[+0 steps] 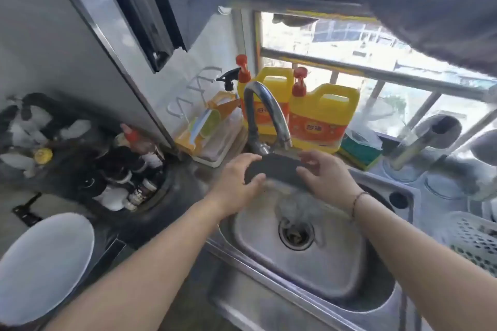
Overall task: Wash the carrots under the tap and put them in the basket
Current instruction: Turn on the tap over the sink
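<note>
Item one, the held thing: a dark grey, flat, elongated object [274, 169], blurred, which we cannot identify as a carrot or anything else. We hold it level between both hands, just under the spout of the tap [265, 113] and over the back of the sink [304, 266].

Left hand [236, 177]: fingers curled over the object's left end from above, thumb under its lower edge, so that end is pinched between thumb and fingers.

Right hand [325, 177]: fingers curled down over the object's right end, gripping it; a thin bracelet [356, 203] sits on that wrist.

Below the grip: the steel basin with its round drain [295, 234]; a blurred greyish patch between grip and drain may be running water, though we cannot tell.

Behind the grip: two yellow detergent jugs [320, 115] with red pump tops, a black-nozzled spray bottle [228, 80], and a yellow packet [207, 121] leaning on a white box.

Right of the grip: a green and yellow sponge [360, 153] on the ledge and, further toward us, the pale perforated basket [476, 244] at the picture's edge, well apart from the held object.

Left of the grip: a cluster of dark condiment bottles [129, 169] and, nearer us, a white plate [45, 269].

No orange carrot is plainly visible to us.
</note>
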A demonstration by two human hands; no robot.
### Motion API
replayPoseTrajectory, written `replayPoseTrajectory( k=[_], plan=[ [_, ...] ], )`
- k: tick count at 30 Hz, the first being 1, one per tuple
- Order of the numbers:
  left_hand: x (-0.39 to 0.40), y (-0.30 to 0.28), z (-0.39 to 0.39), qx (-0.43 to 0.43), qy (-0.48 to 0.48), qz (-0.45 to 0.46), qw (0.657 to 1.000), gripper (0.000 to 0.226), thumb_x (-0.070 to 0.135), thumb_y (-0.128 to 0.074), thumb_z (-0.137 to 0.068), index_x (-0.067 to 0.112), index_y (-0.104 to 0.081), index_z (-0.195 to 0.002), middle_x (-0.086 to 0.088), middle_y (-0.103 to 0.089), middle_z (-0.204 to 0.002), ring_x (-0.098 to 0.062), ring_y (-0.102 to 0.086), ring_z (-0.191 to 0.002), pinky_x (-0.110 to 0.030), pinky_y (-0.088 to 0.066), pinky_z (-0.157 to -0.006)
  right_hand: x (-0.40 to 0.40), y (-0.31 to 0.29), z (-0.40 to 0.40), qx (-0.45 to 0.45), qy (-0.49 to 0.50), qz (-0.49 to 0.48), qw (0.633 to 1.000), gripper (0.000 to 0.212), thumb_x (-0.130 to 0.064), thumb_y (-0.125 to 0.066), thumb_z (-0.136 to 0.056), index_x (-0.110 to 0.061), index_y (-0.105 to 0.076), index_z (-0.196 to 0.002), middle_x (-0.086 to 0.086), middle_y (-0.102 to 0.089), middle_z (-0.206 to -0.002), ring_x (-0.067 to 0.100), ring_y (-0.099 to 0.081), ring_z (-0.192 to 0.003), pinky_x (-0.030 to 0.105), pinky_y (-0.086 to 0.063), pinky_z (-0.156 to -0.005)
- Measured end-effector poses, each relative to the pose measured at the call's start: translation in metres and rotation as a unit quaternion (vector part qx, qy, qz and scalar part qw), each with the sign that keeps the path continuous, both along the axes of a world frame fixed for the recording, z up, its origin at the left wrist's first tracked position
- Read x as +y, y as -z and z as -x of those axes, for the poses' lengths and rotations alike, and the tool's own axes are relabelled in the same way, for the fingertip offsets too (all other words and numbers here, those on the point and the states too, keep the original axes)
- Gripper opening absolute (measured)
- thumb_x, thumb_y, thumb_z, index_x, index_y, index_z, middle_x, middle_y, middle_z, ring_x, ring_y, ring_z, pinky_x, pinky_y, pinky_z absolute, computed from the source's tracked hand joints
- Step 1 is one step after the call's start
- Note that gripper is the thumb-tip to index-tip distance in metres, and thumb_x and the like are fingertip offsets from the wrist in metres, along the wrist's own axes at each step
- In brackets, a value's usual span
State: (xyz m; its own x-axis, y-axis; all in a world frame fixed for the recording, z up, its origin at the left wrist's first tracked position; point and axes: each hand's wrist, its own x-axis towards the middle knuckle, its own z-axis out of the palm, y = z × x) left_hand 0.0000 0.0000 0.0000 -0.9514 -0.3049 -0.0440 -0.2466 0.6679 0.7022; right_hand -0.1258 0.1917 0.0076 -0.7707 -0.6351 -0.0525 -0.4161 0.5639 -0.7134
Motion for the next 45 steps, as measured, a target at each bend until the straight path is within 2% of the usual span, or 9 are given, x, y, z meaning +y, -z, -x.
replayPoseTrajectory(
  k=[3, 9, 11, 17, 21, 27, 33, 38, 45],
  plan=[
    [-0.027, 0.017, 0.026, -0.031, 0.012, 0.064, 0.997, 0.047, 0.025, -0.055, -0.099, 0.020, -0.046, -0.144, 0.002, -0.046, -0.149, -0.015, -0.042, -0.138, -0.026, -0.032, -0.113, -0.030, 0.014, 0.025, 0.022, -0.014, -0.034, 0.999, 0.045, -0.024, -0.059, -0.095, -0.016, -0.051, -0.138, 0.007, -0.060, -0.130, 0.027, -0.055, -0.118, 0.035, -0.043, -0.098],
    [-0.063, 0.036, 0.068, -0.099, 0.106, 0.176, 0.974, 0.058, 0.013, -0.043, -0.101, 0.027, -0.030, -0.156, 0.013, -0.022, -0.163, -0.013, -0.027, -0.147, -0.025, -0.022, -0.115, -0.081, 0.028, 0.060, 0.061, -0.055, -0.090, 0.992, 0.029, -0.013, -0.048, -0.098, -0.004, -0.058, -0.124, 0.017, -0.062, -0.124, 0.036, -0.056, -0.114, 0.037, -0.043, -0.092],
    [-0.070, 0.042, 0.077, -0.126, 0.132, 0.204, 0.962, 0.059, 0.015, -0.040, -0.102, 0.032, -0.025, -0.157, 0.016, -0.019, -0.163, -0.013, -0.030, -0.147, -0.025, -0.027, -0.113, -0.090, 0.032, 0.065, 0.074, -0.070, -0.115, 0.988, 0.024, -0.010, -0.047, -0.098, -0.001, -0.064, -0.114, 0.019, -0.066, -0.115, 0.037, -0.059, -0.105, 0.045, -0.049, -0.092],
    [-0.072, 0.047, 0.089, -0.124, 0.147, 0.264, 0.945, 0.058, 0.023, -0.040, -0.100, 0.042, -0.029, -0.153, 0.025, -0.022, -0.160, -0.018, -0.045, -0.138, -0.034, -0.046, -0.100, -0.093, 0.038, 0.070, 0.111, -0.096, -0.164, 0.976, 0.023, -0.005, -0.044, -0.096, -0.001, -0.066, -0.093, 0.015, -0.066, -0.088, 0.035, -0.060, -0.084, 0.038, -0.051, -0.077],
    [-0.069, 0.046, 0.086, -0.114, 0.140, 0.255, 0.950, 0.062, 0.021, -0.042, -0.097, 0.045, -0.030, -0.152, 0.025, -0.022, -0.159, -0.020, -0.049, -0.135, -0.035, -0.047, -0.096, -0.082, 0.047, 0.070, 0.062, -0.062, -0.102, 0.991, 0.022, -0.017, -0.050, -0.095, -0.010, -0.068, -0.086, 0.009, -0.068, -0.082, 0.031, -0.062, -0.079, 0.047, -0.054, -0.075],
    [-0.067, 0.046, 0.083, -0.121, 0.132, 0.263, 0.948, 0.068, 0.017, -0.042, -0.096, 0.048, -0.022, -0.154, 0.029, -0.014, -0.160, -0.017, -0.044, -0.138, -0.032, -0.046, -0.090, -0.079, 0.043, 0.069, 0.094, -0.112, -0.117, 0.982, 0.026, -0.014, -0.050, -0.097, -0.021, -0.055, -0.072, -0.003, -0.055, -0.067, 0.031, -0.058, -0.075, 0.043, -0.050, -0.073],
    [-0.063, 0.049, 0.082, -0.110, 0.112, 0.265, 0.951, 0.067, 0.016, -0.041, -0.098, 0.047, -0.021, -0.154, 0.030, -0.013, -0.159, -0.009, -0.037, -0.142, -0.027, -0.042, -0.088, -0.072, 0.050, 0.072, 0.104, -0.142, -0.137, 0.975, 0.024, -0.018, -0.049, -0.098, -0.004, -0.069, -0.099, 0.015, -0.070, -0.089, 0.032, -0.063, -0.082, 0.047, -0.052, -0.076],
    [-0.063, 0.049, 0.082, -0.106, 0.108, 0.271, 0.950, 0.067, 0.015, -0.041, -0.098, 0.046, -0.022, -0.154, 0.030, -0.014, -0.160, -0.010, -0.039, -0.141, -0.026, -0.041, -0.086, -0.065, 0.046, 0.063, 0.097, -0.183, -0.151, 0.967, 0.029, -0.021, -0.047, -0.102, -0.004, -0.068, -0.113, 0.012, -0.071, -0.095, 0.032, -0.061, -0.092, 0.041, -0.044, -0.084],
    [-0.065, 0.050, 0.084, -0.115, 0.109, 0.271, 0.949, 0.068, 0.014, -0.041, -0.098, 0.049, -0.021, -0.153, 0.031, -0.012, -0.159, -0.010, -0.042, -0.139, -0.023, -0.036, -0.076, -0.061, 0.044, 0.071, 0.045, -0.230, -0.191, 0.953, 0.025, -0.011, -0.051, -0.096, -0.007, -0.070, -0.112, 0.008, -0.071, -0.102, 0.025, -0.061, -0.094, 0.033, -0.042, -0.082]
  ],
)
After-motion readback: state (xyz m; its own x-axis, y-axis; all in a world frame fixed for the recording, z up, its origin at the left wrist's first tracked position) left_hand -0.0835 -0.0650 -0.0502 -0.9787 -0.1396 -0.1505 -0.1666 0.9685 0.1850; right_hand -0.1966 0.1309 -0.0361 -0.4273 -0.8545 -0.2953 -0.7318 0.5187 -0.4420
